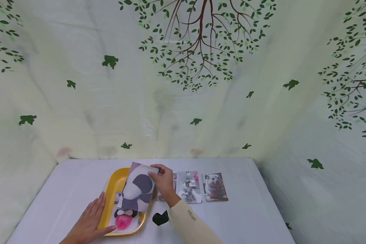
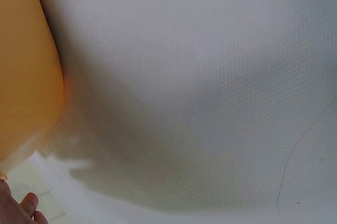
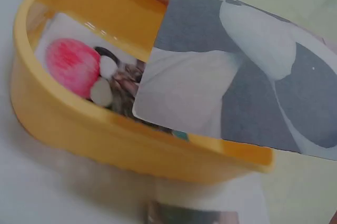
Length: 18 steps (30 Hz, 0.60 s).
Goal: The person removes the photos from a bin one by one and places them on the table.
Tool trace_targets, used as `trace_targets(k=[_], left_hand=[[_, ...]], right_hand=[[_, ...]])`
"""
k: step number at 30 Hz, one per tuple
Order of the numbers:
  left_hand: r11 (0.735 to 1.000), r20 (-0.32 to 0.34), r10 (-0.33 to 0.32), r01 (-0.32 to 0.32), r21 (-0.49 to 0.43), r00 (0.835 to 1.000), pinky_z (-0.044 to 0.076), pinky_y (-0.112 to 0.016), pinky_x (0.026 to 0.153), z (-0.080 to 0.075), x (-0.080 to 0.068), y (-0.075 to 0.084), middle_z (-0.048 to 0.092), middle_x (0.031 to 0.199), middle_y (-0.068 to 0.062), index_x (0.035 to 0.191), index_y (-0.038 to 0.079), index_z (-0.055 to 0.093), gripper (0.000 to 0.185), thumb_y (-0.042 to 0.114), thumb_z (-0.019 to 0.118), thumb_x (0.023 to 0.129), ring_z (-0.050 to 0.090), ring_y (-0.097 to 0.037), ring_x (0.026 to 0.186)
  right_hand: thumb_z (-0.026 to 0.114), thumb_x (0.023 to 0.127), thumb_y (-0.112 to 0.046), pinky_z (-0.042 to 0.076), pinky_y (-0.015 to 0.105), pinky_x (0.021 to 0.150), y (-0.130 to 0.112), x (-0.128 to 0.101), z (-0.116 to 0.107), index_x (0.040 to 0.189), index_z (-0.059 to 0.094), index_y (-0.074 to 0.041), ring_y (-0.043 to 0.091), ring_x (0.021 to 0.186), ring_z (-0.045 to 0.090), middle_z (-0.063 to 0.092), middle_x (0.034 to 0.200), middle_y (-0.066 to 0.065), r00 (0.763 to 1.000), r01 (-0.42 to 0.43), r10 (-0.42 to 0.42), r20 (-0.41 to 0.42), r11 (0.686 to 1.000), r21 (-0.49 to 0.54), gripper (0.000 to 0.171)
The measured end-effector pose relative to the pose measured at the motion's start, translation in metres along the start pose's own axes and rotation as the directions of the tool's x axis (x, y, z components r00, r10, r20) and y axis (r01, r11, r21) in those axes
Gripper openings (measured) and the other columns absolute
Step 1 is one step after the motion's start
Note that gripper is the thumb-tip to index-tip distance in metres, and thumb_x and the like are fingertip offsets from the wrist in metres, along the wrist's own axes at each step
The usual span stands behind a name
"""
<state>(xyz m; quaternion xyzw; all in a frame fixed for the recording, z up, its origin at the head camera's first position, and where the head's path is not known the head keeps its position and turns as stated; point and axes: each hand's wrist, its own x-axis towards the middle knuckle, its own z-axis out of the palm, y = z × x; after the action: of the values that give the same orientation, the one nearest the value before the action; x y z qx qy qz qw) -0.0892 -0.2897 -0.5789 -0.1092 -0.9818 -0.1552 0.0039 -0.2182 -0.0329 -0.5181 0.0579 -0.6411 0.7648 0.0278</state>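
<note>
My right hand (image 1: 164, 181) pinches the upper right corner of a picture card (image 1: 137, 189) with grey and white patches. The card is tilted above a yellow tray (image 1: 111, 184); in the right wrist view it covers part of the tray's inside. Within the tray lies another picture (image 3: 108, 84), partly hidden, with a pink fluffy ball (image 1: 123, 222) at its near end. My left hand (image 1: 89, 217) rests against the tray's left side, fingers straight, its thumb over the near rim.
Right of the tray, a picture with a pink patch (image 1: 189, 188) and a hamster picture (image 1: 216, 187) lie on the white table (image 1: 247, 217). One more picture is mostly behind my right hand. A dark green heart-shaped piece (image 1: 160, 218) lies near my right sleeve.
</note>
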Motion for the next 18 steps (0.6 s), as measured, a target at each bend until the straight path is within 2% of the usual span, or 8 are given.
trace_targets(k=[3,6,11,15,18], left_hand=[[0.999,0.025,-0.023,0.023,-0.027,0.999,-0.025,-0.020,0.103,0.000,0.001,0.000,0.000,0.161,-0.016,0.153,-0.001,-0.004,0.123,0.067,0.064,0.075,0.018,-0.042,0.135],[0.999,0.034,-0.025,0.027,-0.038,0.999,-0.026,-0.020,0.103,0.000,0.001,0.001,-0.002,0.161,-0.016,0.152,-0.001,-0.006,0.124,0.066,0.064,0.076,0.017,-0.042,0.136],[0.998,0.048,-0.029,0.032,-0.054,0.998,-0.026,-0.020,0.103,-0.001,0.001,0.001,-0.002,0.161,-0.018,0.151,-0.003,-0.005,0.123,0.065,0.064,0.076,0.015,-0.043,0.139],[0.997,0.071,-0.042,0.046,-0.058,0.997,-0.027,-0.021,0.102,-0.001,0.003,0.000,0.000,0.160,-0.020,0.151,-0.004,-0.006,0.123,0.065,0.064,0.076,0.014,-0.045,0.139],[0.997,0.079,-0.048,0.052,-0.060,0.996,-0.028,-0.021,0.101,-0.001,0.005,0.000,0.001,0.159,-0.021,0.151,-0.004,-0.006,0.124,0.066,0.064,0.076,0.015,-0.046,0.138]], right_hand=[[0.073,0.078,0.008,0.048,0.018,0.059,-0.008,0.005,-0.016,0.100,0.071,0.005,0.007,0.064,0.057,0.068,0.079,0.023,1.000,0.012,-0.012,-0.008,1.000,-0.024,0.023],[0.072,0.078,0.009,0.049,0.020,0.059,-0.011,0.008,-0.034,0.101,0.070,0.007,0.008,0.063,0.058,0.067,0.080,0.025,0.999,0.004,-0.004,-0.037,1.000,-0.020,0.023],[0.072,0.079,0.008,0.050,0.024,0.059,-0.022,0.008,-0.066,0.101,0.069,0.011,0.011,0.063,0.058,0.067,0.089,0.026,0.991,-0.020,0.015,-0.129,0.999,-0.037,0.022],[0.075,0.080,0.001,0.045,0.025,0.053,-0.015,0.009,-0.097,0.103,0.070,0.006,0.009,0.056,0.050,0.068,0.081,0.012,0.982,-0.035,0.022,-0.186,0.997,-0.070,0.023],[0.075,0.081,-0.002,0.042,0.024,0.051,-0.011,0.010,-0.123,0.106,0.068,0.006,0.006,0.050,0.039,0.053,0.063,-0.002,0.982,-0.034,0.020,-0.185,0.997,-0.073,0.028]])
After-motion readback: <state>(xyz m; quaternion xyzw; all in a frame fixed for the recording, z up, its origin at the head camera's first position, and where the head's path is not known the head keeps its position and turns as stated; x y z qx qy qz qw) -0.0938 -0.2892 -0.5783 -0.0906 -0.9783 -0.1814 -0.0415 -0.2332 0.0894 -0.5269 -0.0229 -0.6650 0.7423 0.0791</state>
